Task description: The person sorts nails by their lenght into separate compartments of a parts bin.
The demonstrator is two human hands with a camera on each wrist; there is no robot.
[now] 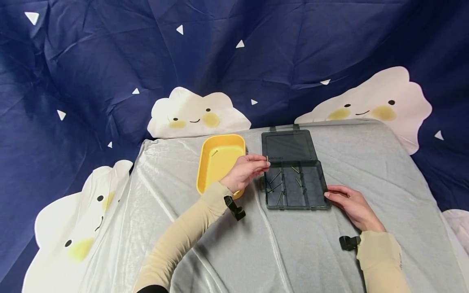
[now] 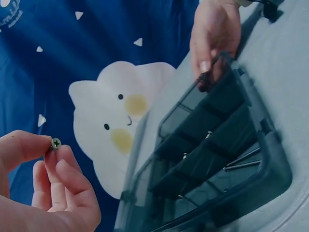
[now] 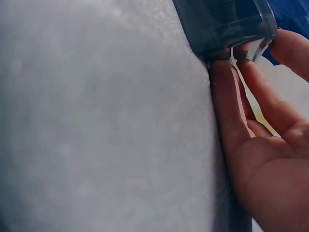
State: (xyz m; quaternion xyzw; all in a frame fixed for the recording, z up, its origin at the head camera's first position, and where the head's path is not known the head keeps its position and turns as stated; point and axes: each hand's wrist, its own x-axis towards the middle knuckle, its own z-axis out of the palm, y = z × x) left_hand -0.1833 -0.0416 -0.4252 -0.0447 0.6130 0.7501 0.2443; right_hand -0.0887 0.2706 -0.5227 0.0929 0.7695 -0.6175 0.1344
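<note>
The left hand [image 1: 247, 171] pinches a single screw [image 2: 56, 143] between thumb and forefinger, its cross-slotted head facing the left wrist camera. In the head view this screw stands by the left end of the hinge line of a dark, see-through box [image 1: 313, 191]. The right hand [image 1: 353, 206] grips that box by its right wall, thumb at the rim, the other fingers low against the outside.

The box lies open toward the tabletop's far edge, right of the middle, its lid [image 1: 287, 145] folded back and the lid's two latches reaching that edge. Dividers run from the hinge side to the near side; several loose screws [image 1: 281, 198] lie in the left compartment, and a few more lie farther right, though they are too small and dark to place surely against the second divider.

Left of the box, also near the far edge, sits a yellow tray [image 1: 203, 166], with one screw [image 1: 214, 153] toward its far left corner. Grey cloth covers the tabletop [image 1: 311, 248]. Beyond its far edge hangs a blue backdrop [image 1: 212, 57] with smiling white clouds [image 1: 190, 103].
</note>
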